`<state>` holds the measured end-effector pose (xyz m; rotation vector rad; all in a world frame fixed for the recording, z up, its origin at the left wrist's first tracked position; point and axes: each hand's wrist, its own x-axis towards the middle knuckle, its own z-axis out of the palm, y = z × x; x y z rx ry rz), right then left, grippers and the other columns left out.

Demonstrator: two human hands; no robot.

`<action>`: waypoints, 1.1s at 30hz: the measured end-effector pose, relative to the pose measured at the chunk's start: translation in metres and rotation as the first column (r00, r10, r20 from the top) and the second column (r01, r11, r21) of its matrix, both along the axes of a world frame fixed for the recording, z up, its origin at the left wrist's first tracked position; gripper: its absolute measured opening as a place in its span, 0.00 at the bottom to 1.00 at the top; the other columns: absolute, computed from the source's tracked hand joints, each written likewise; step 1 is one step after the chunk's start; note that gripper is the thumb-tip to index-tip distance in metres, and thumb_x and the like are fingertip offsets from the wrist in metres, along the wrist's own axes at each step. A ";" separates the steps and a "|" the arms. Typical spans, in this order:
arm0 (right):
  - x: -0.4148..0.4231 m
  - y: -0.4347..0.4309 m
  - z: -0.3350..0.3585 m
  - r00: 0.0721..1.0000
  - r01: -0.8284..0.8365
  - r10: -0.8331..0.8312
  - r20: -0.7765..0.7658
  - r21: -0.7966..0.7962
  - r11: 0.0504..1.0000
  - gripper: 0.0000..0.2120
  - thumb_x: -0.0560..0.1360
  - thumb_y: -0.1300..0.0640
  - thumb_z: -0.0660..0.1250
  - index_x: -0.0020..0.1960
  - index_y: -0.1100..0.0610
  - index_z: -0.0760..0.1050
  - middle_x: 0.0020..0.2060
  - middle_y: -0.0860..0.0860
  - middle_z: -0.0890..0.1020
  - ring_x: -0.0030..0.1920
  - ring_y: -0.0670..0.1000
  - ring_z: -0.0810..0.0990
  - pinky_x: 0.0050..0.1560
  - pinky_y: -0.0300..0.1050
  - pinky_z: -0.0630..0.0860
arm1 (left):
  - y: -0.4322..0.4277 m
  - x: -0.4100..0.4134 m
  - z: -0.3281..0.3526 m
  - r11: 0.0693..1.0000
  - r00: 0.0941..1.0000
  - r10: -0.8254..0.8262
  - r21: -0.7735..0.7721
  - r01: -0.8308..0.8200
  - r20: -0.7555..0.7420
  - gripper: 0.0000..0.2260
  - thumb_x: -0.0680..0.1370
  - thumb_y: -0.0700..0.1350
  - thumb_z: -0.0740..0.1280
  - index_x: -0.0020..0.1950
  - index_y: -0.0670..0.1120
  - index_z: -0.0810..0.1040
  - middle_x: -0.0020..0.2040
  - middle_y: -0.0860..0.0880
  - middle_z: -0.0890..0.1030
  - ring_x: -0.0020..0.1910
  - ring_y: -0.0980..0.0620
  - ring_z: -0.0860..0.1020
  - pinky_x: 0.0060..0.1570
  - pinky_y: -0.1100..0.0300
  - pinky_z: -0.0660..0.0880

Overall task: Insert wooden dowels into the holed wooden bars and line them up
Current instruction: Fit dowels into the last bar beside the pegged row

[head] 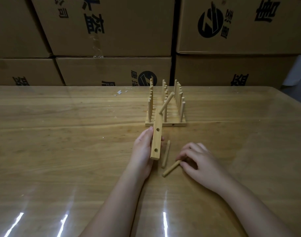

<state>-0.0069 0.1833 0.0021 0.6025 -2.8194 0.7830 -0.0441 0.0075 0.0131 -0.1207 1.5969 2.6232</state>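
My left hand [143, 147] grips a holed wooden bar [156, 139], tilted on edge above the table, two empty holes facing right. One dowel [166, 103] sticks out of the bar's far end, slanting up to the right. My right hand [197, 159] pinches the end of a loose dowel [171, 168] lying on the table. Another loose dowel [165, 154] lies between my hands. Behind them stands a row of finished bars [166, 124] lined up side by side, each with upright dowels.
The wooden table [61, 134] has a glossy transparent cover with light glare near the front. Stacked cardboard boxes [112, 31] form a wall right behind the table's far edge. A small white scrap [119, 92] lies near the back.
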 end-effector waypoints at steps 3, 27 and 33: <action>-0.002 0.001 -0.001 0.999 0.010 -0.009 0.038 -0.027 1.000 0.05 0.75 0.51 0.64 0.50 0.44 0.76 0.48 0.35 0.71 0.55 0.38 0.67 0.59 0.40 0.65 | 0.001 -0.001 -0.002 0.999 1.000 -0.021 -0.036 0.021 0.002 0.11 0.82 0.48 0.60 0.48 0.45 0.79 0.32 0.47 0.81 0.28 0.56 0.77 0.29 0.65 0.74; -0.009 0.004 0.004 0.977 0.211 -0.116 0.178 -0.877 0.431 0.08 0.74 0.65 0.66 0.47 0.55 0.79 0.35 0.51 0.85 0.38 0.45 0.82 0.39 0.32 0.76 | 0.007 0.003 -0.007 0.944 0.981 -0.149 -0.313 0.104 -0.121 0.09 0.81 0.46 0.60 0.54 0.47 0.80 0.38 0.52 0.81 0.37 0.57 0.78 0.38 0.65 0.74; -0.010 0.010 0.004 0.965 0.259 -0.128 0.227 -0.892 0.370 0.07 0.73 0.62 0.68 0.44 0.51 0.82 0.32 0.47 0.81 0.37 0.42 0.80 0.39 0.32 0.75 | 0.004 0.003 -0.006 0.923 0.963 -0.234 -0.341 0.178 -0.131 0.10 0.80 0.44 0.62 0.58 0.45 0.79 0.41 0.54 0.83 0.39 0.59 0.79 0.42 0.65 0.76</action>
